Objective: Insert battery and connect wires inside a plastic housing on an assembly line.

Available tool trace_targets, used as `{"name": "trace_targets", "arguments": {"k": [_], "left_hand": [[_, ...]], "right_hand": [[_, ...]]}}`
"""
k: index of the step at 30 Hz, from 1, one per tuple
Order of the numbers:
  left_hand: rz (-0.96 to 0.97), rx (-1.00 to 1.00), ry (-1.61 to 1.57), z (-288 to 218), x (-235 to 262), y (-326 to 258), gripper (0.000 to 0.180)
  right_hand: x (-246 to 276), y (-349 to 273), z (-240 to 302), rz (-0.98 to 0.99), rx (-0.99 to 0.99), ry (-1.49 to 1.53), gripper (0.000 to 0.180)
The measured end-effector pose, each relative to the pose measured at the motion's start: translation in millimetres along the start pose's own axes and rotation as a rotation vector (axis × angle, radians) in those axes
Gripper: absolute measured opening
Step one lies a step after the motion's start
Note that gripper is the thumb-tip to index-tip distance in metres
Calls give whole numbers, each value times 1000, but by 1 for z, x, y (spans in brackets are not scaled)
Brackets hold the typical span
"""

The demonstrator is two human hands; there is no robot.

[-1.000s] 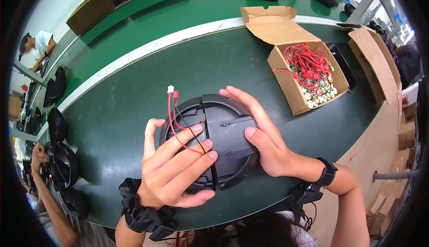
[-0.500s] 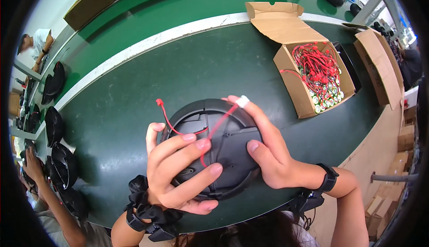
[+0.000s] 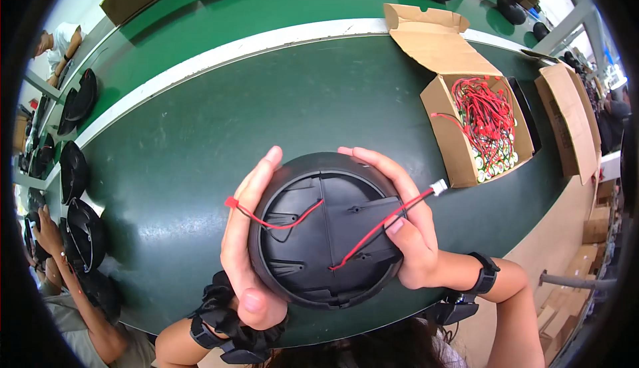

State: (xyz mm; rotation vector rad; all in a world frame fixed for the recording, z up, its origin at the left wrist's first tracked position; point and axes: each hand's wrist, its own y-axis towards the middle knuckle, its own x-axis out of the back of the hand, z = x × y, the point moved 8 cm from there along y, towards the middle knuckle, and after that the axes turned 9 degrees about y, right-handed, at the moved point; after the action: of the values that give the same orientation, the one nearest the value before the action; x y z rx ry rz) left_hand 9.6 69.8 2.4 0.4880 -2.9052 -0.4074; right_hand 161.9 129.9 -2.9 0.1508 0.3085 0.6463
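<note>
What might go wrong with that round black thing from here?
Two risks, as far as I can judge:
The round black housing is held between the left hand and the right hand, so it might slip if either loosens.
The red lead with the white plug runs right by the right thumb, so a change of grip could snag or tug it.

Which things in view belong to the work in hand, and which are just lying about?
In hand:
round black housing, cupped between left hand and right hand
red-plug lead and white-plug lead on it

Seemingly lying about:
open cardboard box of red-wired cells, possibly related
brown carton at right
black shells at left
</note>
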Motion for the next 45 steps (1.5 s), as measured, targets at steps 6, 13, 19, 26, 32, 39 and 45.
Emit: {"name": "trace_targets", "arguments": {"k": [6, 13, 19, 26, 32, 39, 45], "left_hand": [[-7, -109, 19, -6, 4, -2, 99], [81, -150, 5, -7, 4, 4, 87], [542, -213, -72, -9, -19, 15, 81], [283, -234, -7, -1, 2, 19, 84], [-351, -144, -2, 34, 78, 35, 55], [-250, -200, 12, 35, 85, 39, 43], [-16, -206, 292, 19, 74, 34, 42]], "right_hand": [[-1, -1, -4, 51, -20, -68, 71], [5, 2, 3, 106, 77, -76, 71], [4, 19, -7, 211, -75, -14, 60], [-22, 27, -5, 366, -276, 186, 71], [-6, 102, 4, 2, -14, 155, 63], [52, 280, -18, -649, 458, 64, 41], [79, 339, -81, -882, 433, -115, 32]]}}
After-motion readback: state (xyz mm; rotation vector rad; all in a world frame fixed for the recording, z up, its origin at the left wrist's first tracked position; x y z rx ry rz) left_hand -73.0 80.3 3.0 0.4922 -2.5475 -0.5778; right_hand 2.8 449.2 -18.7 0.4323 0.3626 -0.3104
